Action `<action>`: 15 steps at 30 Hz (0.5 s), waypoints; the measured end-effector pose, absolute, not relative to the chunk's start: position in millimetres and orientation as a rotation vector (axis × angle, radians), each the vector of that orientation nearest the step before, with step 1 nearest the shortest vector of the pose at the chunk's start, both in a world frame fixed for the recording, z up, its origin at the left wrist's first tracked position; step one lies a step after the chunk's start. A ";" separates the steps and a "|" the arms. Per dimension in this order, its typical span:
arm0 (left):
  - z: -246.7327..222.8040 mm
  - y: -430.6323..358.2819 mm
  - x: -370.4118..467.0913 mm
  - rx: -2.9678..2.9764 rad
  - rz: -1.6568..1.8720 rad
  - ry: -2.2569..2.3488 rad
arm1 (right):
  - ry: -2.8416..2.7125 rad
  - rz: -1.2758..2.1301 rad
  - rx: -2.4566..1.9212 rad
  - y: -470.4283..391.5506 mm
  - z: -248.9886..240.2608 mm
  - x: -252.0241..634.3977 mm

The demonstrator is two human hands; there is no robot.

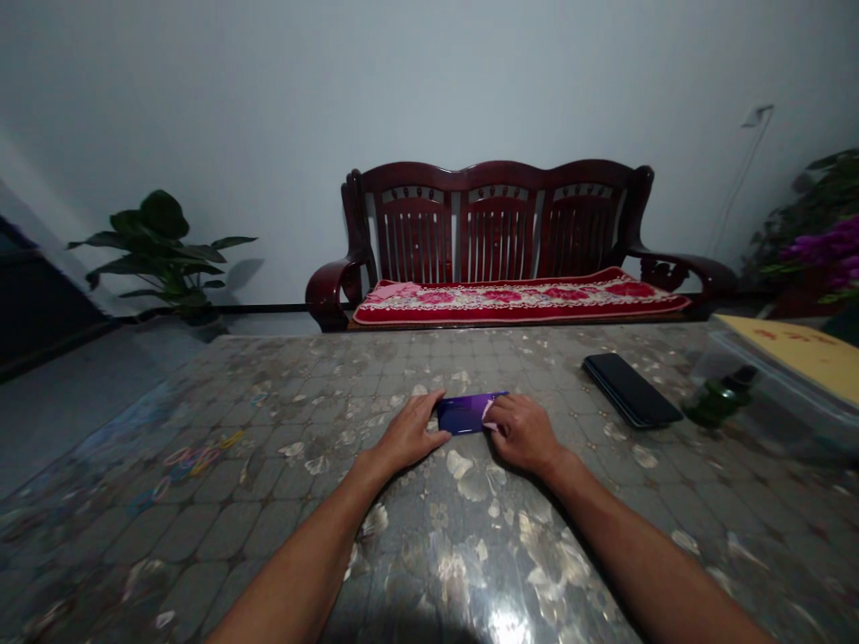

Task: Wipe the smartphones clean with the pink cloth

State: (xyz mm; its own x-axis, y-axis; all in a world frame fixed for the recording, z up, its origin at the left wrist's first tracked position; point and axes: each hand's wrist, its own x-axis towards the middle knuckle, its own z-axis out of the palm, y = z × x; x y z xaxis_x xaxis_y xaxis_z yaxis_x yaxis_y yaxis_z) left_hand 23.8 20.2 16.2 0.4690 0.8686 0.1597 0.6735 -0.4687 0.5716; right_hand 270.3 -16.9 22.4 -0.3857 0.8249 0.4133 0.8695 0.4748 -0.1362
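A shiny purple-blue phone (462, 415) lies flat on the patterned table (429, 528), its long side running left to right. My left hand (411, 431) grips the phone's left end between thumb and fingers. At the right end, my right hand (525, 431) is closed around a small pale pink cloth (489, 414), which touches the phone's surface. Most of the cloth is hidden under the fingers.
To the right are a black phone-like object (633, 390), a green bottle (721, 398) and a clear plastic box (785, 385) with yellow paper on top. Colored bands (201, 456) lie left. Beyond the table stands a wooden bench (497, 219).
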 end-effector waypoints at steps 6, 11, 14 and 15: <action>17.8 21.1 25.5 2.287 0.576 1.325 | -1.989 -0.195 -1.708 -5.6 27.5 299.1; 15.2 24.2 32.2 2.311 0.599 1.328 | -2.027 -0.120 -1.779 0.7 27.7 303.1; 13.4 24.9 36.1 2.322 0.616 1.312 | -2.066 -0.112 -1.839 0.4 29.6 300.5; 13.2 24.7 36.9 2.322 0.619 1.311 | -2.072 -0.112 -1.863 -0.2 31.1 299.4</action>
State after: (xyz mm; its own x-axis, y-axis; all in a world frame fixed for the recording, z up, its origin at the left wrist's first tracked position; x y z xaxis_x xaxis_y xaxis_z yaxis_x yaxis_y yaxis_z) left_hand 36.9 24.7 13.2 0.4616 0.8685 0.1804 0.6908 -0.4795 0.5412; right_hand 299.4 -0.2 31.1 -0.0729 0.9482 0.3092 0.9761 0.1315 -0.1731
